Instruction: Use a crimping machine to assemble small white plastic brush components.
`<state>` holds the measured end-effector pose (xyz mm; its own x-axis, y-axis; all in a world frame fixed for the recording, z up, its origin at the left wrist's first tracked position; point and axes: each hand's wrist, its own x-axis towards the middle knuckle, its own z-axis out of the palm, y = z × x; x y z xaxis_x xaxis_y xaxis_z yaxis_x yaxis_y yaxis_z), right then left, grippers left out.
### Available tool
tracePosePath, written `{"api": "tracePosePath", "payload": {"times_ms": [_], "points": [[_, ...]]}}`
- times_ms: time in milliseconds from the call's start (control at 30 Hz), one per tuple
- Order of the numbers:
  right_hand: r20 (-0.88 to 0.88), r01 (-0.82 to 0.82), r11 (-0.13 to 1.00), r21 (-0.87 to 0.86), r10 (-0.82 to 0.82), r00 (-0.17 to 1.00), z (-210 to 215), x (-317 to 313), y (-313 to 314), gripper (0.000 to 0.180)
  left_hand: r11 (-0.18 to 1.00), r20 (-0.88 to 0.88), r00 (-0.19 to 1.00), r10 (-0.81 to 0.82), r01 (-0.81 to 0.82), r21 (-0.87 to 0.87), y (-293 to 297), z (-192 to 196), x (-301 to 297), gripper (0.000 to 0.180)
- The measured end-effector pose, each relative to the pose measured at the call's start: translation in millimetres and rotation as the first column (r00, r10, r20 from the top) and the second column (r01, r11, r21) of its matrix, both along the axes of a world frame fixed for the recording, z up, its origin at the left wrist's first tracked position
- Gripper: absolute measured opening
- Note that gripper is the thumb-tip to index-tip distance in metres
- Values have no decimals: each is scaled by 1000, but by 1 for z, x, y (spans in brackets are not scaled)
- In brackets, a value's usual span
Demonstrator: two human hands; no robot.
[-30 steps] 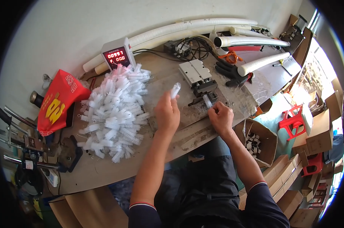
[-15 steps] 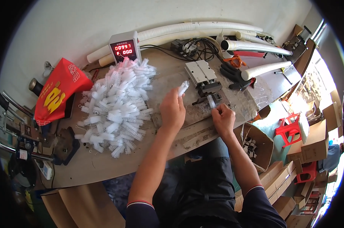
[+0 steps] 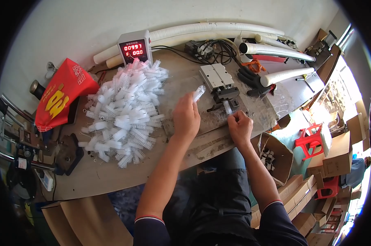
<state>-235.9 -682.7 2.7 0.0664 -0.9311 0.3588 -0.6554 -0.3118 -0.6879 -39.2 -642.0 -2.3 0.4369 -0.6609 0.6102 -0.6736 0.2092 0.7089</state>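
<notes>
Work seems midway on one piece: a brush [image 3: 227, 108] sits against the dark front of a small machine [image 3: 216, 78], right of the frame's centre, while many more lie in a heap [image 3: 128, 110] left of centre. Whether that heap is finished or waiting, the view doesn't settle.

The brush at the machine has its long axis running nearly up the frame, bristled end uppermost and leaning slightly left. The right hand [image 3: 240, 127] has its fingers drawn together at the lower end, apparently pinching it, though the fingertips are partly hidden. The left hand [image 3: 186, 117], near the centre, is closed around a spare brush [image 3: 199, 93], which slants toward the upper right. A counter box [image 3: 134, 50] with red digits stands above the heap.
</notes>
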Motion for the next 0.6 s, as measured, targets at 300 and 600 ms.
{"api": "tracePosePath", "payload": {"times_ms": [300, 600], "points": [[-94, 36, 999, 35, -33, 995, 5, 4, -4, 29, 999, 91, 995, 36, -34, -28, 2, 7, -4, 29], [-4, 24, 1000, 15, -24, 1000, 4, 3, -1, 31, 976, 97, 980, -171, 155, 155, 5, 9, -12, 19]]}}
